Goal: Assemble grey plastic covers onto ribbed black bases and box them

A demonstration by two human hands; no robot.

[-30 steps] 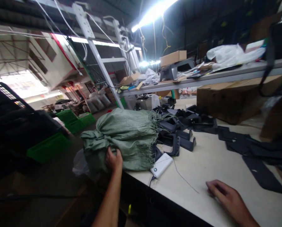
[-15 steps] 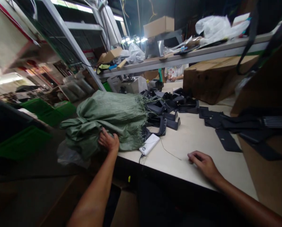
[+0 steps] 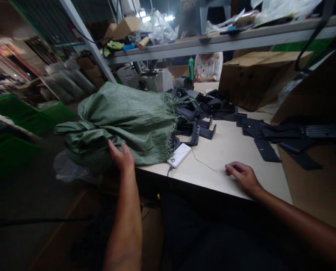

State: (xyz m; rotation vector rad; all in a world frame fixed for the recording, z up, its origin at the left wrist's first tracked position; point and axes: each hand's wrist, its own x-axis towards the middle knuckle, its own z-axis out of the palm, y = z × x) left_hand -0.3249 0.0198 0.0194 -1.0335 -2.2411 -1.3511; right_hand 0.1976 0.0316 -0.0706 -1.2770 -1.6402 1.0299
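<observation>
Left hand (image 3: pixel 120 157) spread against a green woven sack (image 3: pixel 128 128), right hand (image 3: pixel 243 177) loosely curled on the table (image 3: pixel 218 167), white power bank (image 3: pixel 179 155) just beside the sack, black plastic parts (image 3: pixel 192 114) beyond it

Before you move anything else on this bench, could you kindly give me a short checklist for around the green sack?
1. Left hand on the green woven sack: ok, open against its side.
2. Sack's frayed end clear of the black plastic parts: not ok, the fringe reaches them.
3. White power bank clear of the sack: not ok, it sits right at the sack's edge.
4. Right hand free: ok, empty on the bench top.
5. Sack's contents secure: cannot tell, they are hidden.
</observation>
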